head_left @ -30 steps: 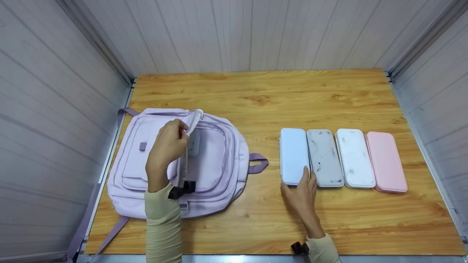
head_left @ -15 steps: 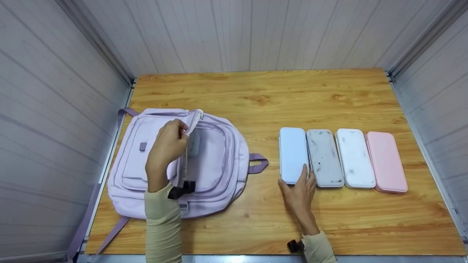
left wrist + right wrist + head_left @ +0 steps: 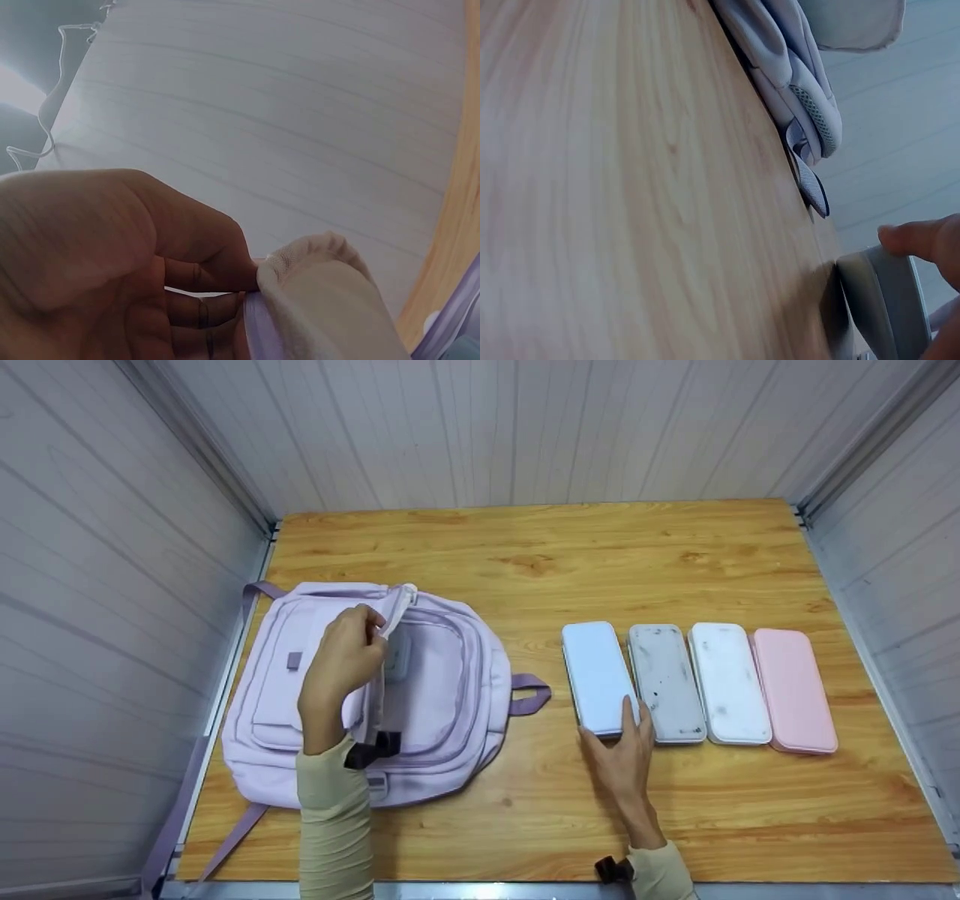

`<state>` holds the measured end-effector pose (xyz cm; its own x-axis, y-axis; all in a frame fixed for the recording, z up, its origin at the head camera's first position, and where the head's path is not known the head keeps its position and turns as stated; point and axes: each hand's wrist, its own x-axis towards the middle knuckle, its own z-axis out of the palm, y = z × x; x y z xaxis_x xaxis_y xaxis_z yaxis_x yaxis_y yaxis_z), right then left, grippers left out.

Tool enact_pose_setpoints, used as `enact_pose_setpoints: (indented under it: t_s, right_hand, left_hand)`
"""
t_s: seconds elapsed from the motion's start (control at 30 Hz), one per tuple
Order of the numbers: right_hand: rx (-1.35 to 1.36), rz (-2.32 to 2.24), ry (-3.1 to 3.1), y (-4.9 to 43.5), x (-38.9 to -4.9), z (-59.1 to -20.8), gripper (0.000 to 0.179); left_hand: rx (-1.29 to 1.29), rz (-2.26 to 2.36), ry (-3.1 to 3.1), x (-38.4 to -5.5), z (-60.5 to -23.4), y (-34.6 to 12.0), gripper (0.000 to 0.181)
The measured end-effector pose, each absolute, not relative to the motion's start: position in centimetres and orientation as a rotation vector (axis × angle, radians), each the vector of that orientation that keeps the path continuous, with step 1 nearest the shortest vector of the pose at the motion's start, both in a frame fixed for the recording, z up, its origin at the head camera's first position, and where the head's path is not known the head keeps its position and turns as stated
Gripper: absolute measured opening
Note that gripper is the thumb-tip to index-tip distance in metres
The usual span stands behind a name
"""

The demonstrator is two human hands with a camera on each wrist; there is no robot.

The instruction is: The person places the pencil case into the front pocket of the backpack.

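Observation:
On the left of the head view a lilac backpack (image 3: 491,682) lies flat with its front pocket open. My left hand (image 3: 341,660) pinches the pocket flap's edge (image 3: 396,615) and holds it up; the left wrist view shows thumb and fingers on the cloth (image 3: 315,285). Part of a greyish box-like thing (image 3: 397,656) shows inside the pocket, the rest hidden by the flap. My right hand (image 3: 624,765) grips the near end of a light blue pencil case (image 3: 598,675). In the right wrist view a shadowed gap shows under the case (image 3: 896,300).
Right of the blue case lie a grey speckled case (image 3: 667,682), a white smudged case (image 3: 729,682) and a pink case (image 3: 793,690), side by side. The backpack's loop (image 3: 531,695) points toward them. Panel walls (image 3: 480,435) border the wooden table (image 3: 517,570).
The light blue case has turned slightly, its far end swinging left away from the grey case. My right hand shifted a little with it. My left hand and the flap have stayed still.

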<state>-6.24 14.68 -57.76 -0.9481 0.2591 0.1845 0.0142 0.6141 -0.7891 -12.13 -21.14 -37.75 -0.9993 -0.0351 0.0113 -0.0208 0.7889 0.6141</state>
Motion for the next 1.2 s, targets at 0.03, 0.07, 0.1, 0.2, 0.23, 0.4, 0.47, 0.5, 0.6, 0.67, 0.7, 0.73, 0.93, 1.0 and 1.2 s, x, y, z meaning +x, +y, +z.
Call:
enact_pose_setpoints:
  t_s: [0.03,0.07,0.1,0.2,0.23,0.4,0.47,0.5,0.6,0.67,0.7,0.73,0.93,1.0,1.2]
  right_hand:
    - [-0.209,1.257,-2.548,14.8,-6.3,-57.8,0.087]
    - [-0.195,1.268,-2.537,14.9,-6.3,-57.7,0.086]
    - [-0.181,1.277,-2.529,15.1,-6.3,-57.7,0.086]
    - [-0.155,1.301,-2.517,15.5,-6.4,-57.6,0.086]
    - [-0.151,1.311,-2.515,15.6,-6.4,-57.6,0.086]
    - [-0.141,1.380,-2.502,16.2,-6.6,-57.2,0.087]
    - [-0.135,1.408,-2.496,16.3,-6.7,-57.0,0.087]
    - [-0.134,1.420,-2.495,16.4,-6.7,-56.8,0.088]
    - [-0.130,1.441,-2.490,16.7,-6.9,-56.5,0.089]
    - [-0.130,1.454,-2.485,16.8,-7.0,-56.3,0.090]
    - [-0.124,1.455,-2.481,16.9,-7.1,-56.3,0.090]
    - [-0.118,1.453,-2.475,16.9,-7.1,-56.2,0.090]
    - [-0.084,1.464,-2.452,17.1,-7.4,-55.9,0.090]
    - [-0.075,1.477,-2.449,17.2,-7.4,-55.7,0.090]
    - [-0.024,1.475,-2.429,17.1,-7.5,-55.4,0.087]
  left_hand:
    - [0.045,-1.016,-2.948,-12.1,-37.8,-21.2,0.024]
    - [0.043,-1.019,-2.948,-12.1,-37.8,-21.2,0.024]
    - [0.043,-1.023,-2.949,-12.1,-37.8,-21.1,0.024]
    - [0.040,-1.034,-2.951,-12.1,-37.8,-21.1,0.024]
    - [0.040,-1.035,-2.954,-12.1,-37.8,-21.1,0.024]
    - [0.043,-1.027,-2.959,-12.1,-37.7,-21.0,0.023]
    - [0.042,-1.026,-2.959,-12.1,-37.7,-21.0,0.022]
    - [0.043,-1.026,-2.959,-12.1,-37.7,-21.0,0.022]
    - [0.044,-1.025,-2.960,-12.1,-37.7,-21.1,0.023]
    - [0.046,-1.024,-2.962,-12.2,-37.7,-21.1,0.023]
    - [0.050,-1.023,-2.965,-12.2,-37.7,-21.1,0.023]
    - [0.052,-1.020,-2.967,-12.2,-37.7,-21.0,0.024]
    - [0.063,-1.013,-2.976,-12.2,-37.7,-21.0,0.025]
    - [0.063,-1.013,-2.977,-12.3,-37.7,-21.0,0.025]
    - [0.062,-1.018,-2.975,-12.3,-37.7,-21.0,0.025]
